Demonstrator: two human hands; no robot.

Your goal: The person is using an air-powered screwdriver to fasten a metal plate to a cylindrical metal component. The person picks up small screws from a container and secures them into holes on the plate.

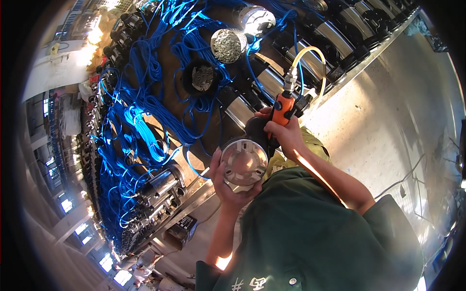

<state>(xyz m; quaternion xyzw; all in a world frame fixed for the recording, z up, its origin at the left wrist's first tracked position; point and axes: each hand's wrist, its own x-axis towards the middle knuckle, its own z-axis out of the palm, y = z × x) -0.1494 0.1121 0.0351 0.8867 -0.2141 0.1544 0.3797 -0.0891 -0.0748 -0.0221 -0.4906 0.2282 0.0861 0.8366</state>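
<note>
Little of this kind shows. A small dark device with a keypad sits at the lower edge of the table, below the heaps of blue wire; it is a flat, dark, roughly rectangular box, tilted, with rows of pale buttons on its face, and whether it has a screen is too small to tell. On the green garment's collar, at the bottom of the view, stand a few white embroidered marks beside a small round snap. At the upper left, on a pale surface, lies a small yellow patch, too blurred to tell whether it is a label
</note>
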